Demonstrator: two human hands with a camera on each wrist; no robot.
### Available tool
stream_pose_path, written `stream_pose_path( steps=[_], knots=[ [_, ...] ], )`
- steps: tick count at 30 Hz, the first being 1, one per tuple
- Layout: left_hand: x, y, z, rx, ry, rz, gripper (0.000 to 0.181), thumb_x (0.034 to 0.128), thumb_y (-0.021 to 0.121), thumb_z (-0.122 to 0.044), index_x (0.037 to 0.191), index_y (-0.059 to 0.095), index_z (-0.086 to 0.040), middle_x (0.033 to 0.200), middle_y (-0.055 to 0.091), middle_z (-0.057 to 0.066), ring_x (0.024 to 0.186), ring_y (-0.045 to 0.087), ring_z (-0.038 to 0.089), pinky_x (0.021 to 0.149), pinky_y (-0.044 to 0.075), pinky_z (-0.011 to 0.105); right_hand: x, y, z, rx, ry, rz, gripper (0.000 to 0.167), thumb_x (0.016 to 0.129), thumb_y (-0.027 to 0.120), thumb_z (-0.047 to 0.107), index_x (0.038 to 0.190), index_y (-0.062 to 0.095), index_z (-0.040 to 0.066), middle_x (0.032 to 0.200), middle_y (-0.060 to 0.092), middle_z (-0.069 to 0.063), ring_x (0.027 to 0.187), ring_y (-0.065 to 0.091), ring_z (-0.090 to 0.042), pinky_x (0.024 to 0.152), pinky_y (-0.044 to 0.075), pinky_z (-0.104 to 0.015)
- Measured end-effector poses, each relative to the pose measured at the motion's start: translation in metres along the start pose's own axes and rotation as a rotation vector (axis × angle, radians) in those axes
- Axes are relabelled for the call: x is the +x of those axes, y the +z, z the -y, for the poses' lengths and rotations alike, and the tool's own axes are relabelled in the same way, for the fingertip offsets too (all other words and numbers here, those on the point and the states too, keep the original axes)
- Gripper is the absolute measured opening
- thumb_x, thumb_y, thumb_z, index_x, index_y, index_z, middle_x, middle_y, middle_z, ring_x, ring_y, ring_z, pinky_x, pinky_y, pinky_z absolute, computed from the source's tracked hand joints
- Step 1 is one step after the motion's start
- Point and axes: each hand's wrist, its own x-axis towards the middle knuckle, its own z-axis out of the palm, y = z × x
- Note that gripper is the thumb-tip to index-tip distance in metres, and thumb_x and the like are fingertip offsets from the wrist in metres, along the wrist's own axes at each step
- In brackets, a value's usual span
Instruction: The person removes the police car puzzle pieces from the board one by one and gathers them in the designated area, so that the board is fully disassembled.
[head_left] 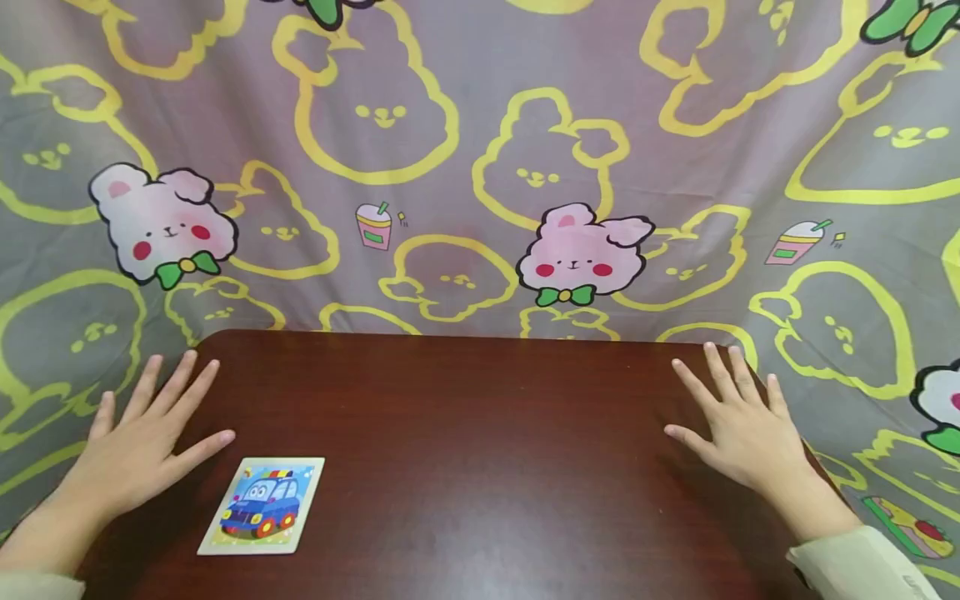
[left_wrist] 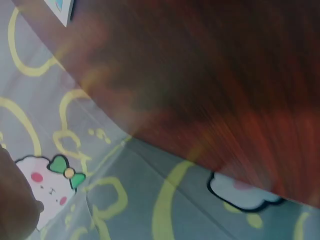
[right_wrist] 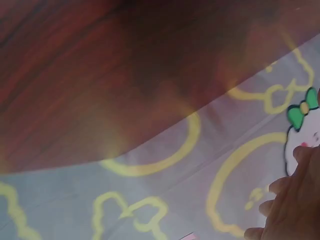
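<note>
A picture card or thin board [head_left: 262, 506] with a blue cartoon car and a pale border lies on the dark brown table [head_left: 480, 467], at the left front. My left hand [head_left: 146, 446] is just left of it, palm down with fingers spread, and holds nothing; its thumb points toward the card without touching it. Over the table's right side is my right hand [head_left: 746, 429], also spread and holding nothing. In the left wrist view only a corner of the card [left_wrist: 62, 9] shows. The fingertips [right_wrist: 277, 185] of the right hand appear at the edge of the right wrist view.
A grey cloth [head_left: 450, 75] with yellow outlines and cartoon rabbits hangs behind the table and along both its sides. The table's far edge [head_left: 450, 336] meets the cloth. Light-coloured sleeves [head_left: 862, 567] cover both forearms.
</note>
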Motion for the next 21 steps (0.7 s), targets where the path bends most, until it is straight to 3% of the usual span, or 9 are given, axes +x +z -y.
stream_pose_path(
  steps=[5, 10, 15, 18, 21],
  knots=[
    [-0.016, -0.005, 0.007, 0.002, -0.020, -0.037, 0.098, 0.0907, 0.057, -0.062, 0.160, -0.004, -0.031, 0.166, -0.018, -0.004, 0.150, -0.029, 0.026, 0.108, -0.026, 0.069, 0.012, 0.003, 0.025, 0.025, -0.052, 0.000, 0.089, 0.088, 0.058, 0.066, 0.160, 0.019, 0.030, 0.169, 0.004, -0.012, 0.156, -0.006, -0.036, 0.111, 0.014, -0.075],
    [-0.028, 0.002, 0.021, -0.008, -0.031, -0.045, 0.100, 0.0895, 0.063, -0.057, 0.161, -0.001, -0.028, 0.168, -0.014, 0.001, 0.153, -0.021, 0.031, 0.107, -0.010, 0.080, 0.026, 0.010, 0.056, 0.061, -0.106, 0.025, 0.087, 0.088, 0.059, 0.065, 0.158, 0.025, 0.028, 0.168, 0.012, -0.013, 0.155, 0.006, -0.038, 0.113, 0.019, -0.072],
    [-0.033, 0.019, 0.036, -0.035, 0.039, 0.040, 0.093, 0.0897, 0.068, -0.049, 0.159, 0.020, -0.012, 0.165, 0.012, 0.024, 0.152, -0.006, 0.045, 0.092, 0.026, 0.084, 0.040, 0.015, 0.091, 0.116, -0.152, 0.077, 0.082, 0.088, 0.059, 0.064, 0.157, 0.031, 0.028, 0.167, 0.014, -0.013, 0.154, 0.011, -0.040, 0.114, 0.023, -0.070],
    [-0.034, 0.029, 0.041, -0.140, 0.089, 0.110, 0.085, 0.0877, 0.073, -0.040, 0.153, 0.034, -0.003, 0.156, 0.030, 0.032, 0.149, 0.003, 0.054, 0.090, 0.031, 0.080, 0.049, 0.017, 0.112, 0.155, -0.191, 0.089, 0.079, 0.089, 0.060, 0.063, 0.156, 0.035, 0.028, 0.167, 0.018, -0.014, 0.153, 0.015, -0.041, 0.114, 0.026, -0.068],
    [-0.033, 0.037, 0.042, -0.222, 0.086, 0.207, 0.082, 0.0861, 0.074, -0.038, 0.150, 0.038, -0.001, 0.150, 0.037, 0.035, 0.142, 0.013, 0.062, 0.092, 0.030, 0.080, 0.058, 0.019, 0.133, 0.183, -0.239, 0.098, 0.077, 0.089, 0.060, 0.061, 0.155, 0.037, 0.026, 0.165, 0.023, -0.014, 0.153, 0.019, -0.041, 0.113, 0.030, -0.067]
  ],
)
